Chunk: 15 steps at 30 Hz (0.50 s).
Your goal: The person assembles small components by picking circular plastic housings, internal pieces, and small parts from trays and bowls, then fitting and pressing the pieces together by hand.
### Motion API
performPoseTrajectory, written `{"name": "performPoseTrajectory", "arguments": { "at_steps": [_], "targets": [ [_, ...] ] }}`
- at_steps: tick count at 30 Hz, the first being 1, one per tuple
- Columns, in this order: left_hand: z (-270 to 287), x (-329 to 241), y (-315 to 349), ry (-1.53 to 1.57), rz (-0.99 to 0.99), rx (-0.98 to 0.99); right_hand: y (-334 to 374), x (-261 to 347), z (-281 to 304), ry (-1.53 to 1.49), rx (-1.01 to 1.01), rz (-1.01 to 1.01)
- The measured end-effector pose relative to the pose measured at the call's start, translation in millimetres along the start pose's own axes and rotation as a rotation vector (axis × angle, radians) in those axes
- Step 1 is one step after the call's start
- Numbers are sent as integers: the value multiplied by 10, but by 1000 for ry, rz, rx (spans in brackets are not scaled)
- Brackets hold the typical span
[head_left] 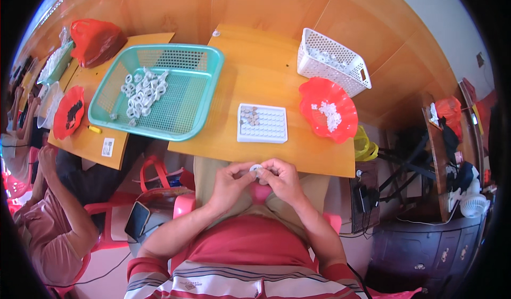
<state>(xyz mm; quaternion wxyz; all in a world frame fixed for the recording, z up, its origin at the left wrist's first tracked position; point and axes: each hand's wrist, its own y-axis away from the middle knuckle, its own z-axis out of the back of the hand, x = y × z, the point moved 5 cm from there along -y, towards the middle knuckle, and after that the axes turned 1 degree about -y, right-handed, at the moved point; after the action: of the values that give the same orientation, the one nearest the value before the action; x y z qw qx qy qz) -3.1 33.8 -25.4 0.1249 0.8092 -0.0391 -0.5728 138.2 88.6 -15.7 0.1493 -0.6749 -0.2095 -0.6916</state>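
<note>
My left hand (233, 183) and my right hand (280, 181) meet in front of the table's near edge. Between their thumbs and fingertips they pinch a small whitish round part (256, 168); its finer shape is covered by the fingers. Just beyond, on the table, lies a white tray (274, 134) with rows of round cavities, some holding small grey-brown pieces (249, 116). A large green mesh basket (207, 94) to the left contains a heap of pale grey ring-shaped parts (143, 92). At right, small white pieces (331, 117) sit in a red wavy-rimmed bowl (348, 123).
Behind the red bowl stands a white perforated basket (335, 78) with small pale pieces inside. Another red bowl (77, 99) with dark bits and a red plastic bag (96, 41) are on the left table. A co-worker's arm (66, 203) shows at far left.
</note>
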Motion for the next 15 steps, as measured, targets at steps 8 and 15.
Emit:
{"name": "performPoseTrajectory", "arguments": {
  "at_steps": [8,15],
  "targets": [
    [-80,-270,-41,-28,-73,24,-27,162,259,40,31,-37],
    [-385,-818,-514,-225,-220,-8,20,-26,661,-95,-38,-43]
  ]
}}
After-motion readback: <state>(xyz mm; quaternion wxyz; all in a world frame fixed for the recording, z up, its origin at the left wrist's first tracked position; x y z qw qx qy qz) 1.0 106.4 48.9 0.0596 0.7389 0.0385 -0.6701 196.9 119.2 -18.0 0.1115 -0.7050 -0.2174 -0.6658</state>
